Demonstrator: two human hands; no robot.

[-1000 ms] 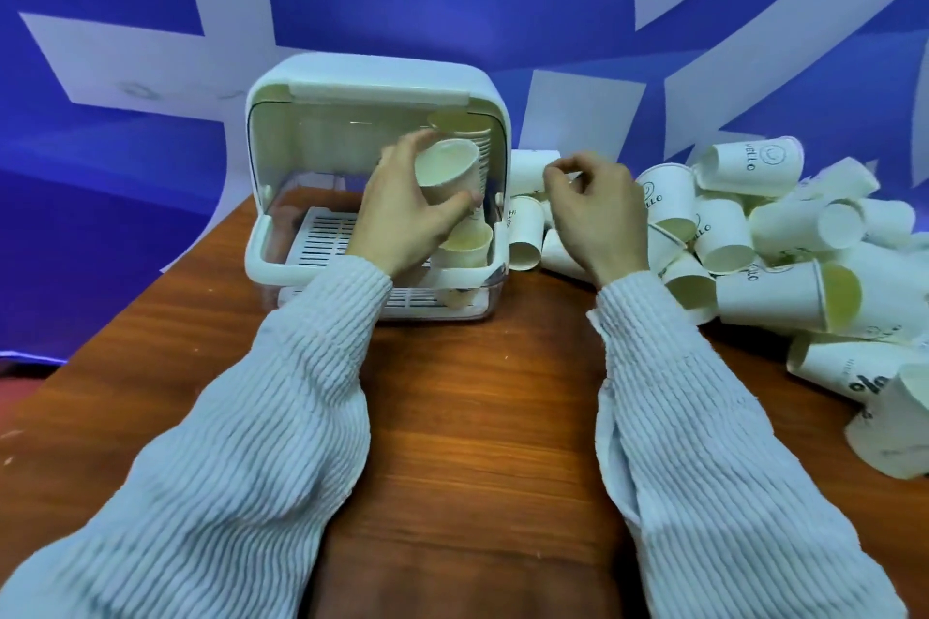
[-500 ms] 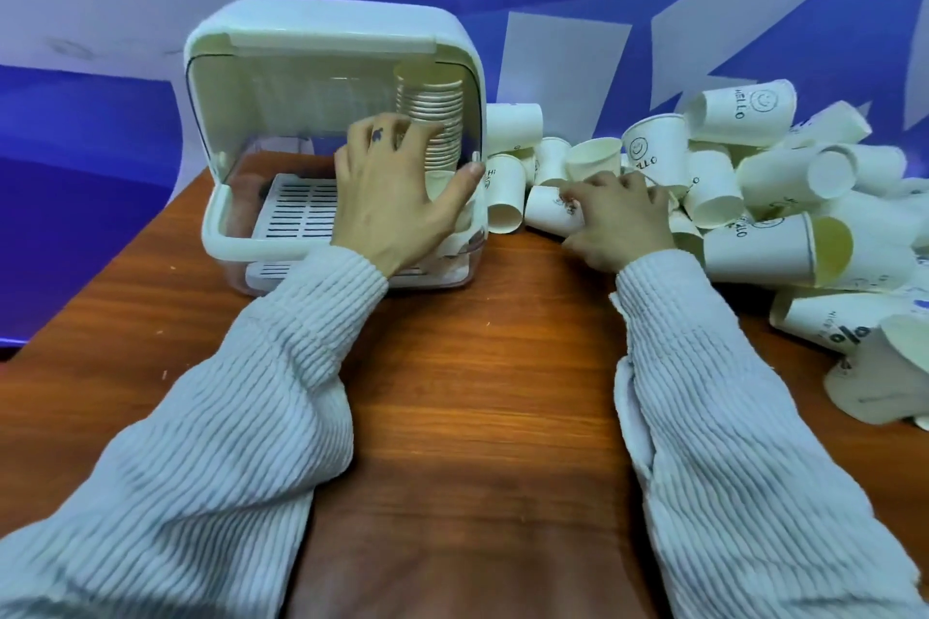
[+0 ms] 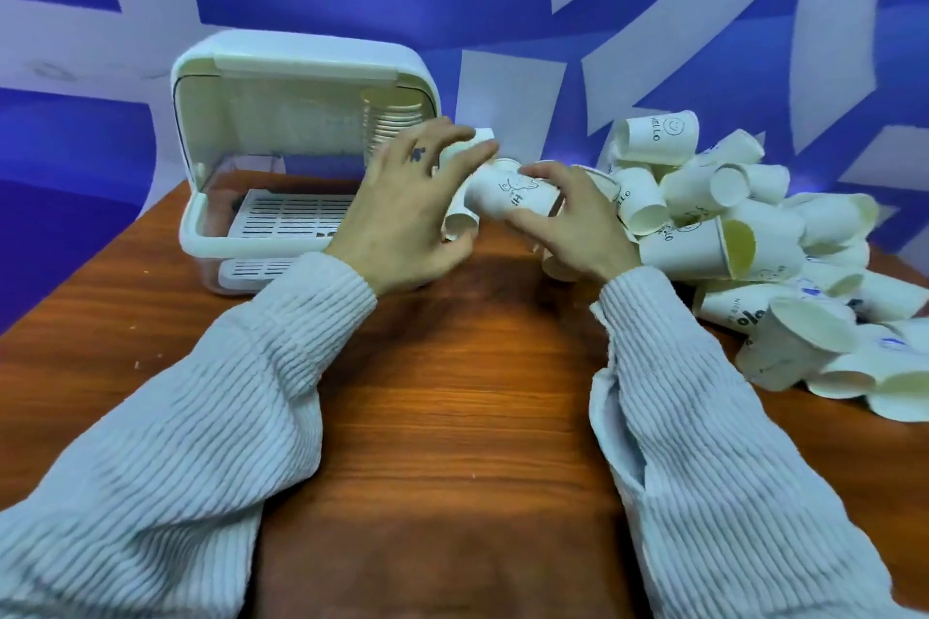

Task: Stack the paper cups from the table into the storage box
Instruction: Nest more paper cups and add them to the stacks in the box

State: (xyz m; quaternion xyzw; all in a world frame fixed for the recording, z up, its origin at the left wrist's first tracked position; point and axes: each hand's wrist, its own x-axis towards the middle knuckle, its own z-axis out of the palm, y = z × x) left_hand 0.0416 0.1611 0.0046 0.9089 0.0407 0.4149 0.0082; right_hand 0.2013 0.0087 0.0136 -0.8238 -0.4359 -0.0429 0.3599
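Observation:
The white storage box (image 3: 201, 236) stands open at the back left of the table, with a tall stack of paper cups (image 3: 389, 121) in its right rear corner. My right hand (image 3: 578, 226) is shut on a paper cup (image 3: 507, 194) with a black drawing, held on its side just above the table. My left hand (image 3: 402, 216) is in front of the box's right end. Its fingers are spread and reach over the closed end of that cup. A big pile of loose paper cups (image 3: 754, 236) lies to the right.
The slatted tray (image 3: 291, 211) on the box floor is bare on its left side. Another loose cup (image 3: 460, 224) lies behind my left hand, beside the box. The brown wooden table (image 3: 452, 417) stretches toward me, and a blue and white wall is behind.
My left hand has come out of the box and moved right, without a cup. My right hand has lifted one cup from the pile and brought it left toward the left hand.

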